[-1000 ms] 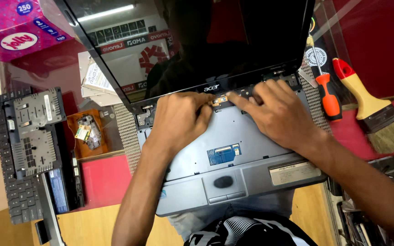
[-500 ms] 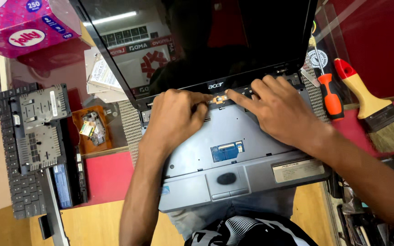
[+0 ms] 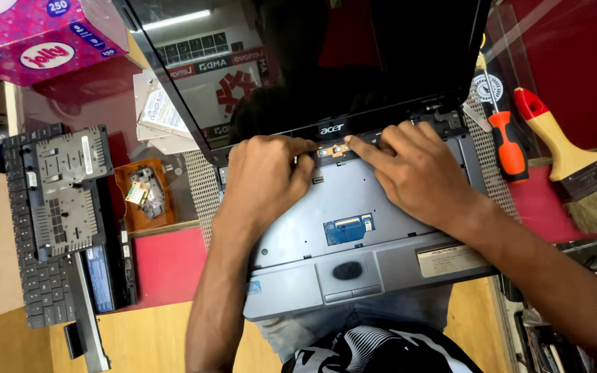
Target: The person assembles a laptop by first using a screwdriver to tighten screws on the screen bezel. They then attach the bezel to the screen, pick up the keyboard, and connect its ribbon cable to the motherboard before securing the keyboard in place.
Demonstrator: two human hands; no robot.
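Both sets of fingers are pinched in tight on the same spot – the left hand (image 3: 265, 181) is curled over with its fingertips (image 3: 304, 160) pressing at one end of a small orange-and-gold strip of circuit (image 3: 332, 149) that sits right under the hinge line, and the right hand (image 3: 419, 176) has its index finger (image 3: 362, 147) stretched flat to the other end of it. I can't tell whether either hand actually grips the strip or just pushes on it, the knuckles hide that. The strip lies at the top edge of the grey plastic laptop base with its keyboard taken out (image 3: 354, 228), just below the glossy black open screen (image 3: 312, 62). Risk as I see it: that strip looks thin, so a sideways tug from two hands at once could tear it or crack its connector. The little blue board (image 3: 349, 228) in the middle of the deck is bare too, and a forearm dragging over it wouldn't help. The base also hangs off the front of the wooden worktop (image 3: 153, 342) toward the lap – lean on it and it might tip. Further out, the orange-handled screwdriver (image 3: 506, 141) and the yellow-handled paintbrush (image 3: 575, 169) lie near the right elbow, easy to knock. The removed black keyboard (image 3: 39, 276), the grey cover panel (image 3: 67, 190) and the small orange tray of parts (image 3: 145, 195) sit well to the left.
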